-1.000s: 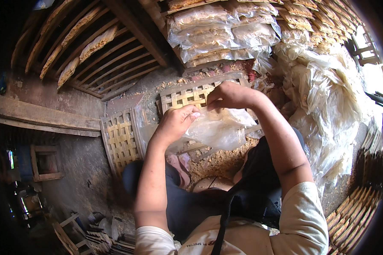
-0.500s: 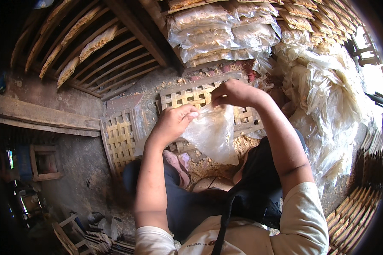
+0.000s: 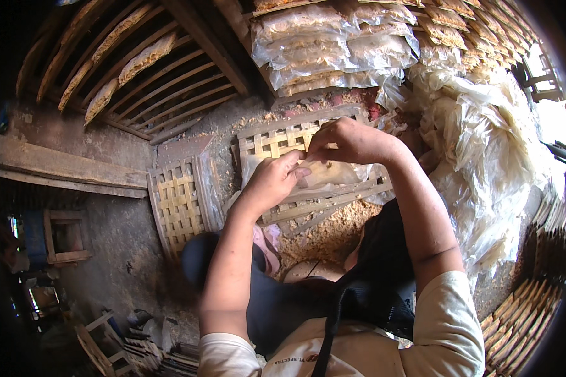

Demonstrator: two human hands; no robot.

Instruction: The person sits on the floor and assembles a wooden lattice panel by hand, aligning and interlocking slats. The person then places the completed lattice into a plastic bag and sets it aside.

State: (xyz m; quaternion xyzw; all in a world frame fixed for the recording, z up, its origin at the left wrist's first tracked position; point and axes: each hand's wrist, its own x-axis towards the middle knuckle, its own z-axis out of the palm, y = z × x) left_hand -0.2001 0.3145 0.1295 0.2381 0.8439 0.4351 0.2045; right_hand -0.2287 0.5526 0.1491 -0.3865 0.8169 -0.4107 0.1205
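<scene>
A thin, cloudy plastic sheet or bag (image 3: 333, 174) lies over a woven bamboo tray (image 3: 272, 149) with a wooden frame, between my knees and the stacks. My left hand (image 3: 275, 181) pinches the plastic between thumb and forefinger near its upper edge. Close against it, my right hand (image 3: 351, 142) has its fingers bent together on the same edge; its fingertips are partly hidden. Both hands hover just above the slats, almost touching each other. Whether anything is inside the plastic I cannot tell.
Another woven tray (image 3: 175, 200) leans at the left. Plastic-wrapped slabs (image 3: 308, 53) are stacked beyond, and a heap of crumpled clear plastic (image 3: 484, 157) rises on the right. Yellowish crumbs (image 3: 333, 221) cover the floor before me. A slatted wooden rack (image 3: 170, 100) stands far left.
The plastic, which hung spread down toward my legs, now lies farther off across the tray. My left hand has shifted right, bringing my hands closer together.
</scene>
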